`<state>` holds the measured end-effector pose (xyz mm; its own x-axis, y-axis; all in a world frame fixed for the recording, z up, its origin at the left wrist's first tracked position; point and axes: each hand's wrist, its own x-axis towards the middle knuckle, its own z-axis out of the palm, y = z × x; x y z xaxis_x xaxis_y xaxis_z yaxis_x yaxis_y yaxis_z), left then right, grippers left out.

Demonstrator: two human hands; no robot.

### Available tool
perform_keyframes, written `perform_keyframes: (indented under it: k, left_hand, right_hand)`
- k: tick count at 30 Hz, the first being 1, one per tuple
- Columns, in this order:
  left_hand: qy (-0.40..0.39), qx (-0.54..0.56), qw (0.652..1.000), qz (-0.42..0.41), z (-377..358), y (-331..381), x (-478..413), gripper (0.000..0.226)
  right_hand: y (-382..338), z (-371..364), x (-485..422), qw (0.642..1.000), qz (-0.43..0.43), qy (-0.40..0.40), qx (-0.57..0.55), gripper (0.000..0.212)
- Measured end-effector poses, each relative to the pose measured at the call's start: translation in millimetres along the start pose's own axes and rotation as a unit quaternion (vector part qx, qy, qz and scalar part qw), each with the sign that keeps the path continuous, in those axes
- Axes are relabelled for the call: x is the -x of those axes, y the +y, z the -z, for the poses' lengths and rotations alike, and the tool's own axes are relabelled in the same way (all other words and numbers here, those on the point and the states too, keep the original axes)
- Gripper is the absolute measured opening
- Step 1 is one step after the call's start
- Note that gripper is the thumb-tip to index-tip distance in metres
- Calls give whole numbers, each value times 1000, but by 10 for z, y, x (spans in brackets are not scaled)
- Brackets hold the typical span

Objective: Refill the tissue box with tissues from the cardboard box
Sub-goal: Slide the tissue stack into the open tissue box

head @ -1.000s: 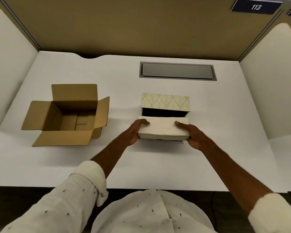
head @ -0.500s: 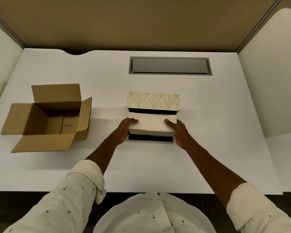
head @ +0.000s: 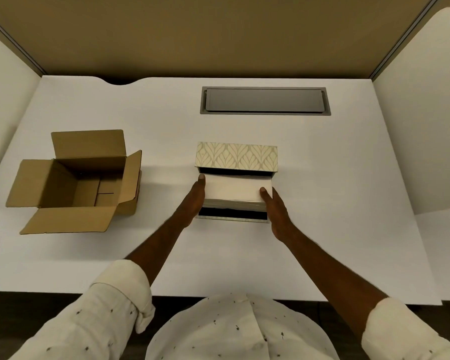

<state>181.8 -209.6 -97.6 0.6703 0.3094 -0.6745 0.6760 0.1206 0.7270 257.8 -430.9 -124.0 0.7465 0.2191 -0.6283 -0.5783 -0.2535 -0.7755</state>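
1. Far to the left of both hands sits a brown cardboard box point(head: 73, 183) on the white table point(head: 322, 242). Its four flaps are folded out and you can see its bare bottom.
2. The left hand point(head: 194, 201) presses flat against the left end of a stack of tissues point(head: 235, 189). Its thumb lies along the top left edge of the stack.
3. The stack of tissues is white and sits between the two hands. It hangs over the open tissue box point(head: 233, 218), whose dark inside shows in front of the stack and behind it.
4. The lid of the tissue box point(head: 236, 155) stands up just past the fingers. It has a pale leaf pattern.
5. The right hand point(head: 276, 206) presses the right end of the stack. Its thumb rests on top, near the right corner.
6. Well beyond both hands, a grey panel point(head: 265, 100) is set into the table.
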Motion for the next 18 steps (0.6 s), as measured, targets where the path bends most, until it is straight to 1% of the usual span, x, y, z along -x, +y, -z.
perform_keyframes:
  k: [6,9,12,18]
  left_hand:
    - [31,23,997,59,32,11,-57,80]
    - [34,38,997,65,102,10,-90,80]
    - [25,54,996,67,157,25,-107,78]
    - [7,41,997,59,143,62,-114,78]
  right_hand:
    - [-5,-41,11,1000,-4,3,-6,61]
    - [-30,-33,-3,1000,-3,-5,-4,58]
    - [-37,-30,6,1000,-4,-10,2,61]
    - [-10,-33,35,1000,-7,-22,15,64]
